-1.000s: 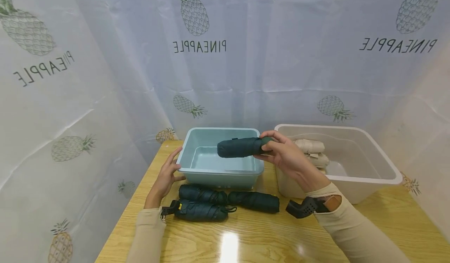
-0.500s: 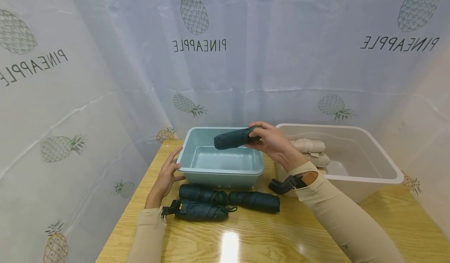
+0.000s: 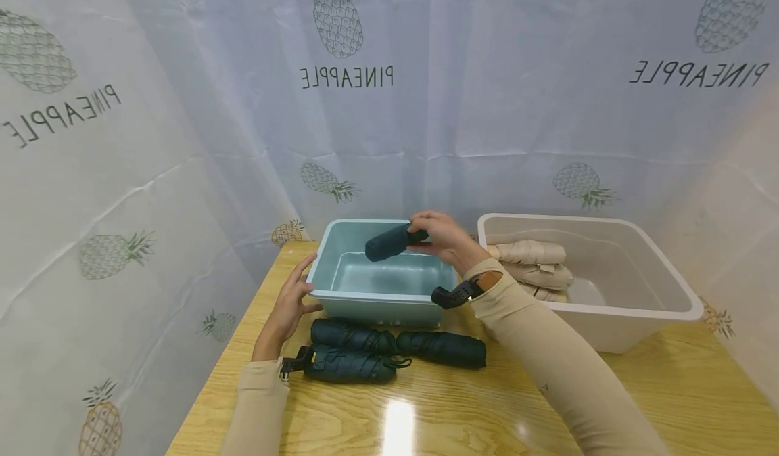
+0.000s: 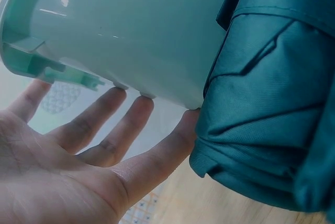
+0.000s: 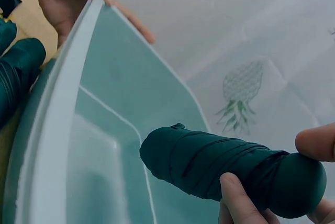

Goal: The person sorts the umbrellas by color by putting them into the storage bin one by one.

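Observation:
My right hand (image 3: 445,235) grips a dark green folded umbrella (image 3: 387,243) by its handle end, above the light blue bin (image 3: 380,298). In the right wrist view the umbrella (image 5: 209,164) is tilted, its wrapped end over the bin's inside. At the bin's left side, my left hand (image 3: 289,309) touches the wall and rim with spread, fairly straight fingers. Below the bin on the table lie three more dark green folded umbrellas: one against its front (image 3: 349,336), one to the right (image 3: 441,350), and one nearer the left wrist (image 3: 349,366).
A larger off-white bin (image 3: 615,312) stands to the right, with several beige folded umbrellas (image 3: 538,275) inside at its left end. The wooden table (image 3: 341,422) extends in front. A curtain (image 3: 426,124) with pineapple prints hangs behind and on both sides.
My right hand has moved left with the umbrella, over the light blue bin, and the umbrella has turned to a steeper slant. The left hand has stayed at the bin's left side.

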The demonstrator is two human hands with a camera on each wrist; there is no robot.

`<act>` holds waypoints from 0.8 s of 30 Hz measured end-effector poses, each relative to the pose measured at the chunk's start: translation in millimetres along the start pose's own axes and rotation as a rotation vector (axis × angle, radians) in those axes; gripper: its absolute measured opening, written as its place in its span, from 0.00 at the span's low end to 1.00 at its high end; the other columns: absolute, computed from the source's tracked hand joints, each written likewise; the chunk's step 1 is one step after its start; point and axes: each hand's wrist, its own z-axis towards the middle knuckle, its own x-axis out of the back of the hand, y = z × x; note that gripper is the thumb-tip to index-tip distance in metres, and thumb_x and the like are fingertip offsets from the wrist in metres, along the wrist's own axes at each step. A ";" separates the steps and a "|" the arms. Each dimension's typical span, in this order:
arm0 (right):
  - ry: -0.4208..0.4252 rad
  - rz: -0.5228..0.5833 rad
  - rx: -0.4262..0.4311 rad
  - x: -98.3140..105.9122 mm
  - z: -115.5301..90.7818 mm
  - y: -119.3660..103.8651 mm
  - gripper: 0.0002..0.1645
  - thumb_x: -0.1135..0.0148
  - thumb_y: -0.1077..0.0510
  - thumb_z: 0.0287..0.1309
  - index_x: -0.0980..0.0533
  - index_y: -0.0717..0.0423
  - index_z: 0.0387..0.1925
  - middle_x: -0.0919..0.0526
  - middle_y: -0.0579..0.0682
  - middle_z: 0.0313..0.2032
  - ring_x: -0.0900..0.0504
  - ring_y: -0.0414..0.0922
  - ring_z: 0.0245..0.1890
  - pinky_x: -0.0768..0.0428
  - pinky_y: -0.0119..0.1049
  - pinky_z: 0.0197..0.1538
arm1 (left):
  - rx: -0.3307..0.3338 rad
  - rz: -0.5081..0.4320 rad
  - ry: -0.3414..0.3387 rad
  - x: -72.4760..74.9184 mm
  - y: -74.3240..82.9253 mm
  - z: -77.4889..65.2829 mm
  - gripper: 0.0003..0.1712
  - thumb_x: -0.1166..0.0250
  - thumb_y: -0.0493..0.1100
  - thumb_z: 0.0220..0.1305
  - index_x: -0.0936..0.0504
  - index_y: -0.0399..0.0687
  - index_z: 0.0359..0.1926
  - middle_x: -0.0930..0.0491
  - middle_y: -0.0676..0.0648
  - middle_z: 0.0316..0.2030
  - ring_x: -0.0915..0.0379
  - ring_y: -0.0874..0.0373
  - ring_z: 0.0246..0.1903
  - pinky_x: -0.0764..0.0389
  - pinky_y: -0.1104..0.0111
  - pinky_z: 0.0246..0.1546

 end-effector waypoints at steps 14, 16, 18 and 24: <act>0.027 -0.057 -0.124 -6.5 32.2 17.0 0.16 0.39 0.68 0.64 0.26 0.64 0.53 0.34 0.56 0.60 0.32 0.53 0.61 0.21 0.51 0.64 | 0.013 0.003 0.002 -0.6 0.9 0.2 0.38 0.56 0.39 0.72 0.48 0.63 0.81 0.49 0.33 0.77 0.44 0.28 0.72 0.32 0.26 0.57; 0.029 -0.053 -0.147 -9.1 35.2 19.4 0.20 0.39 0.69 0.63 0.26 0.67 0.57 0.34 0.58 0.62 0.32 0.54 0.63 0.21 0.52 0.64 | 0.016 0.006 0.006 -0.5 0.8 -0.4 0.39 0.56 0.39 0.72 0.49 0.62 0.81 0.49 0.32 0.77 0.44 0.28 0.72 0.32 0.26 0.57; 0.039 -0.051 -0.166 -11.2 37.7 21.6 0.25 0.38 0.70 0.62 0.28 0.70 0.61 0.34 0.61 0.65 0.32 0.57 0.66 0.21 0.52 0.64 | 0.019 0.008 0.006 -0.5 0.9 -0.9 0.39 0.56 0.39 0.72 0.49 0.62 0.82 0.49 0.32 0.77 0.43 0.28 0.72 0.31 0.27 0.57; 0.039 -0.073 -0.198 -12.8 44.4 27.5 0.31 0.39 0.70 0.62 0.34 0.71 0.67 0.36 0.65 0.69 0.32 0.61 0.70 0.20 0.50 0.64 | 0.024 0.013 -0.001 -1.4 1.3 -1.0 0.40 0.55 0.40 0.71 0.51 0.61 0.82 0.47 0.32 0.76 0.42 0.29 0.71 0.29 0.29 0.57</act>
